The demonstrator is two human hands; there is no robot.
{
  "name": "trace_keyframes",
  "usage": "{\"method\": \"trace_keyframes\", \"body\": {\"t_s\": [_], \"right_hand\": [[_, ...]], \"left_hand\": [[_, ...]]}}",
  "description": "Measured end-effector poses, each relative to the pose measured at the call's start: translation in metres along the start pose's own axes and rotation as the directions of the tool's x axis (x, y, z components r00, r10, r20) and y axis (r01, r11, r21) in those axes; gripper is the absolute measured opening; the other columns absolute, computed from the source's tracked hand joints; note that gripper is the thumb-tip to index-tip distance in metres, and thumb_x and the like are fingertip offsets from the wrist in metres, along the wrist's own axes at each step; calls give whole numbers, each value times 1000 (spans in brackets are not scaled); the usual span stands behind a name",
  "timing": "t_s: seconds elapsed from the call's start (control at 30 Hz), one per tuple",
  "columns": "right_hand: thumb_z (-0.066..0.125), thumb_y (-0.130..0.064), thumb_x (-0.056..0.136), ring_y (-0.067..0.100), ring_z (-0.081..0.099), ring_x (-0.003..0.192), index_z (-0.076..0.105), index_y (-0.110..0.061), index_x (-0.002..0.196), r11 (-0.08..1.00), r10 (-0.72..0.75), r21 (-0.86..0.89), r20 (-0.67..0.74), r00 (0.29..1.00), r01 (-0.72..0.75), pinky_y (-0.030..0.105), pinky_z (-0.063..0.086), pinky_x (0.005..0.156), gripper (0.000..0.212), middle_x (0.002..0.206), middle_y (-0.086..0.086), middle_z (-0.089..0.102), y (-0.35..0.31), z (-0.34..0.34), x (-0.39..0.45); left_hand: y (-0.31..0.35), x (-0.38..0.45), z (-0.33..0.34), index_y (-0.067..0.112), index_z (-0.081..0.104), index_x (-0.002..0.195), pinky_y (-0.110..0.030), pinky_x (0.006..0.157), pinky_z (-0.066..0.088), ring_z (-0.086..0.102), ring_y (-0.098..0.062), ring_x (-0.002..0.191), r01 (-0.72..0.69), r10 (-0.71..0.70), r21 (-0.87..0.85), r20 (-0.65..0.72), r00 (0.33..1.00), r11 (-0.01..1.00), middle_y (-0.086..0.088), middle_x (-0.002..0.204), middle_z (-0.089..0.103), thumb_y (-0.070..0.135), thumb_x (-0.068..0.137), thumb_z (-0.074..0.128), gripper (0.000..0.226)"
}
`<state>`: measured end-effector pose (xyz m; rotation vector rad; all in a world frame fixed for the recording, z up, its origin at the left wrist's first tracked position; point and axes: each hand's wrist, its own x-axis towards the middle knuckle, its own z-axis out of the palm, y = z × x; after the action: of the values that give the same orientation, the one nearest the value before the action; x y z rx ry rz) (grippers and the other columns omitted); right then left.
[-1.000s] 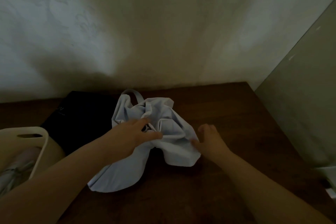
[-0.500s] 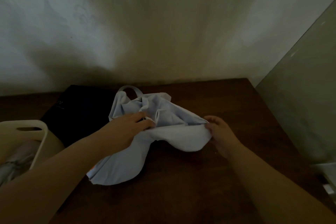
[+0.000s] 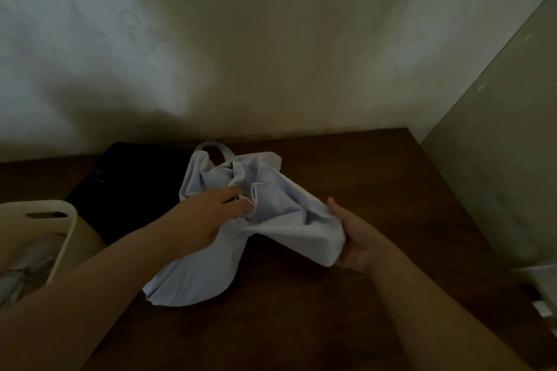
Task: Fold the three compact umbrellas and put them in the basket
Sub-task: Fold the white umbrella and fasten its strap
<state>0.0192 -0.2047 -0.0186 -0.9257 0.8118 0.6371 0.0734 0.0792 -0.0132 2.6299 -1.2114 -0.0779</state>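
Observation:
A pale blue compact umbrella (image 3: 271, 199) lies crumpled in the middle of the dark wooden table (image 3: 376, 184), its strap loop at the back. My left hand (image 3: 211, 214) presses on the cloth near the middle, its fingertips buried in the folds. My right hand (image 3: 358, 241) grips the right flap of the canopy from underneath and lifts it off the table. A black umbrella (image 3: 129, 187) lies flat behind my left arm. The cream basket (image 3: 64, 220) stands at the left edge, with a folded pale umbrella (image 3: 24, 274) inside.
The table stands against a pale wall (image 3: 271, 54) at the back. A grey panel (image 3: 497, 175) rises along its right side. A small pale object (image 3: 539, 277) sits at the right edge of the view.
My right hand has taken the right flap of the blue canopy and drawn it up and to the right. My left hand has stayed on the middle of the cloth.

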Motion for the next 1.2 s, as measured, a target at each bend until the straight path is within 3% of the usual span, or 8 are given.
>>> {"method": "trace_keyframes", "body": {"t_s": [0.23,0.3,0.47,0.63,0.8,1.0,1.1,1.2], "right_hand": [[58,-37,88,34,68,90,55,-20,124,963,-184,201,2,983,179,45,58,72,40,107,20,67,-9,-4,-7],[66,-24,80,34,62,100,46,-27,134,951,-253,171,-48,966,257,45,58,67,58,119,16,56,-9,-4,-4],[66,-18,81,32,56,110,44,-34,134,920,-337,-183,76,939,345,44,55,81,60,126,5,48,-12,-1,-11],[70,-41,66,30,58,110,53,-20,128,893,-184,-409,44,982,186,40,51,87,68,123,11,58,-17,-9,-11],[73,-45,75,29,49,121,31,-22,144,548,-327,-833,-300,896,-79,44,47,97,84,140,10,44,-20,-6,-2],[62,-49,84,24,50,109,45,-23,122,-182,-426,-982,31,904,-52,36,47,87,49,127,6,39,-3,23,0],[51,-27,95,22,56,98,52,-15,109,-267,-396,-954,-18,918,-134,31,48,81,18,108,8,51,1,27,1],[48,-16,97,16,56,96,54,-15,123,-99,-431,-990,-45,901,-97,28,49,82,28,113,5,57,-14,13,-5]], "left_hand": [[5,0,2,28,53,125,-22,82,44,55,-17,109,-25,25,15,-26,999,1000,3,128,53,0,80,63,54],[6,0,2,28,51,126,-23,85,45,54,-17,112,-24,25,32,-8,1000,999,4,130,51,1,79,63,56],[9,-1,-2,30,53,123,-18,81,40,56,-15,109,-27,26,39,3,1000,999,5,128,52,-1,77,66,57],[7,-4,-4,29,53,118,-14,71,40,61,-16,97,-31,31,-9,21,999,999,2,121,57,-2,71,71,59],[15,-2,-7,28,54,115,-15,69,37,63,-16,93,-67,66,61,19,998,996,2,117,59,-3,66,72,62],[22,0,-8,27,58,110,-11,60,35,67,-13,77,-92,83,152,65,994,984,-1,104,65,-3,48,80,73],[15,-2,-8,30,55,118,-11,58,39,67,-15,80,-59,44,150,104,994,987,-5,107,65,-4,54,77,75],[16,-4,-11,34,44,134,-15,75,38,54,-21,113,26,-37,114,96,995,993,-7,138,44,-1,84,54,62]]}}
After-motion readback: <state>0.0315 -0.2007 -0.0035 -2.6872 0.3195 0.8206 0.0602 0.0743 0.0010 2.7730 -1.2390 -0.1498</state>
